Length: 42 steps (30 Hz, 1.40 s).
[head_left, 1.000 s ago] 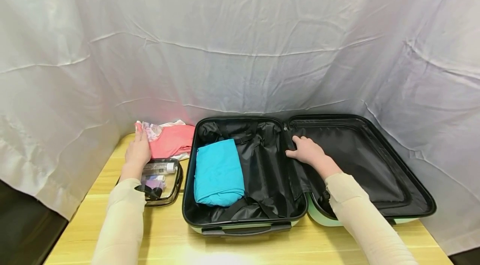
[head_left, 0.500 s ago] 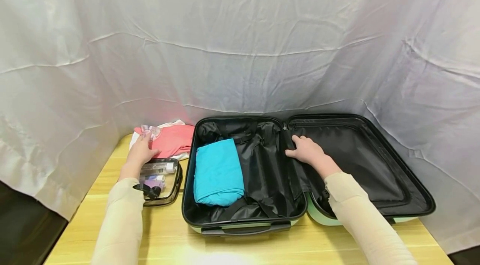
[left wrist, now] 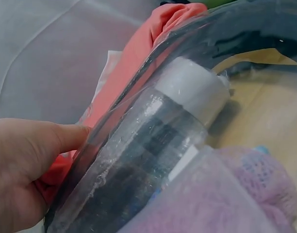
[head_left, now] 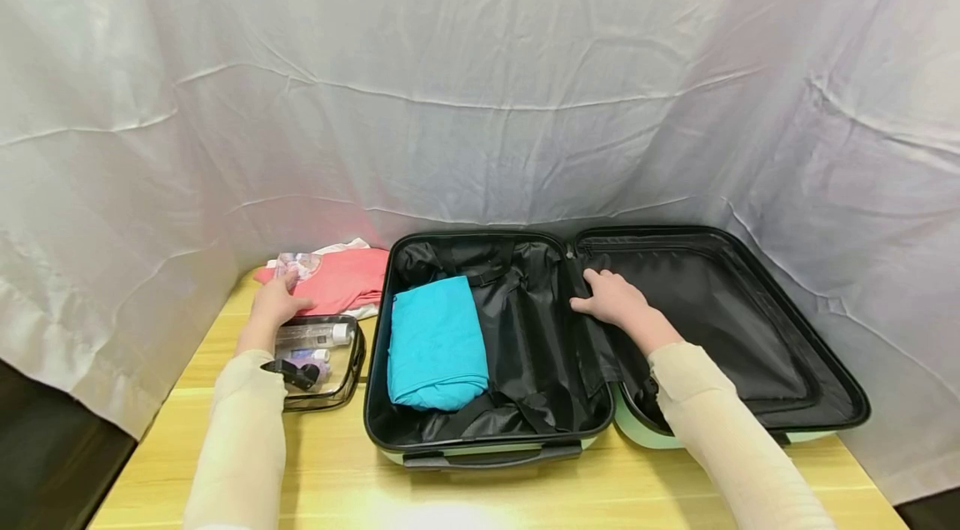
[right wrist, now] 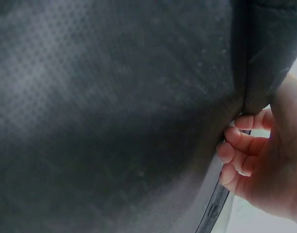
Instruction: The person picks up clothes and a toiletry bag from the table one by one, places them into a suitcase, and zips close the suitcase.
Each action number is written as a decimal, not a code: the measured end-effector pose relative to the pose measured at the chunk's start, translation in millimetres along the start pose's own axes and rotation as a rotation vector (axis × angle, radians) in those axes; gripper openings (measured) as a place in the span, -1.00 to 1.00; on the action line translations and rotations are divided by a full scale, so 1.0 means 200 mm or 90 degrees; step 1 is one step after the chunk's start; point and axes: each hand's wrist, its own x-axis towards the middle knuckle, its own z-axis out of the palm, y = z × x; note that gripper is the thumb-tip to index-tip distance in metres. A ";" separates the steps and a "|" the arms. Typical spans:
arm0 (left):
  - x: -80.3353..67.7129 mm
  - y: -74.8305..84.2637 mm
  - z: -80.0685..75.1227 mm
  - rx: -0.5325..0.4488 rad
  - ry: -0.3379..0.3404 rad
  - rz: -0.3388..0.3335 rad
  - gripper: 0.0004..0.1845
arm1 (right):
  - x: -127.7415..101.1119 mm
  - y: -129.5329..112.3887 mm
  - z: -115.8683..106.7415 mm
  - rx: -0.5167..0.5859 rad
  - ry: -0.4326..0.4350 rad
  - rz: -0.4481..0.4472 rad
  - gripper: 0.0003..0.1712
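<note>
left hand point(head_left: 272, 307): pink garment point(head_left: 341, 280) is pinched beside clear pouch point(head_left: 324, 359) | right hand point(head_left: 615, 301): suitcase point(head_left: 487, 430) divider edge is gripped by curled fingers | writing: none is readable

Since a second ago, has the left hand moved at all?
Yes. The left hand has drawn back toward the person, off the pink folded clothes and closer to the clear toiletry pouch, now gripping the clothes' near edge.

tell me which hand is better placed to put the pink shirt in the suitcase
Left, probably. The left hand already grips the pink shirt, which lies left of the suitcase. The right hand is across the case, fingers curled on the black lining at the hinge.
</note>
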 end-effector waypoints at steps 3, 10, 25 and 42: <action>0.00 0.00 0.00 -0.020 -0.001 -0.001 -0.14 | 0.00 0.00 0.00 0.000 0.001 -0.001 -0.15; 0.01 -0.01 0.01 -0.063 -0.005 -0.001 -0.19 | 0.00 0.00 -0.01 0.002 0.003 -0.001 -0.15; 0.00 0.00 0.00 -0.049 0.075 0.046 -0.29 | 0.00 0.01 0.00 0.000 0.003 -0.004 -0.15; -0.02 0.08 -0.07 -0.088 0.134 0.043 -0.37 | 0.00 0.01 0.00 0.007 -0.005 -0.001 -0.14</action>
